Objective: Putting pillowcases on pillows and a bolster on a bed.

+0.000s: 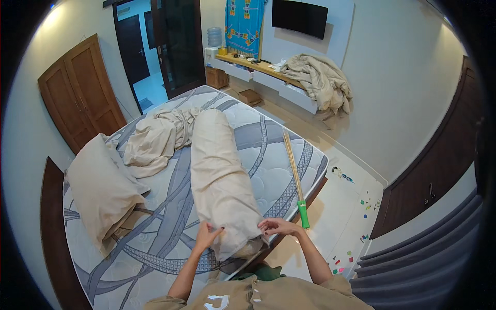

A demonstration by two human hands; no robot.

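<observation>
A long bolster point(219, 166) in a beige fabric cover lies lengthwise on the bare patterned mattress point(170, 209). Its near end points toward me, where the cover's mouth point(254, 248) hangs loose around the paler filling. My left hand point(208, 234) is at the left side of this end, thumb and fingers apart, the thumb against the cloth. On the opposite side, my right hand point(278, 226) has curved, parted fingers touching the cover near its edge. Neither hand shows a clear grip on the fabric.
A beige-covered pillow point(102, 186) and a crumpled beige sheet point(159, 135) lie left of the bolster. A stick broom with a green handle point(303, 215) rests along the right mattress edge. Small colourful pieces point(350, 254) dot the floor. A bunched comforter point(319, 81) covers the shelf's end.
</observation>
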